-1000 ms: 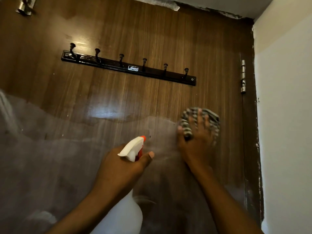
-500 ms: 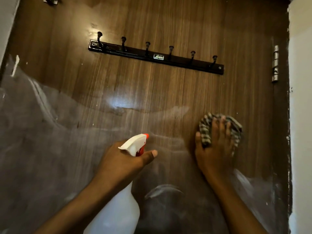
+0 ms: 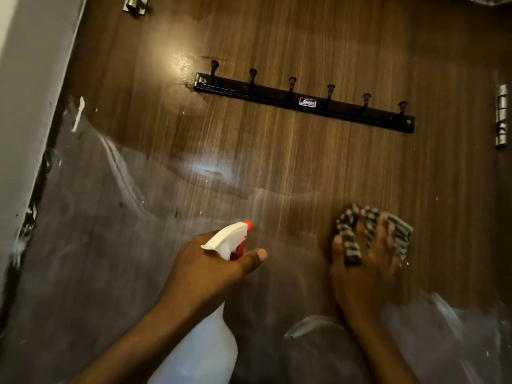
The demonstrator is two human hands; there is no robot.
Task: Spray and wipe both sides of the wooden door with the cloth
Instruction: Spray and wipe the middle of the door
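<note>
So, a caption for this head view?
Left hand holds a spray bottle; right hand presses a cloth on the wooden door, below the hook rail.

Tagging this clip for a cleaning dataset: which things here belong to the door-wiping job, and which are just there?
Job: wooden door; spray bottle, gripped by the left hand; checked cloth, pressed on the door by the right hand.
Just there: black hook rail; hinge; metal latch; wall.
</note>
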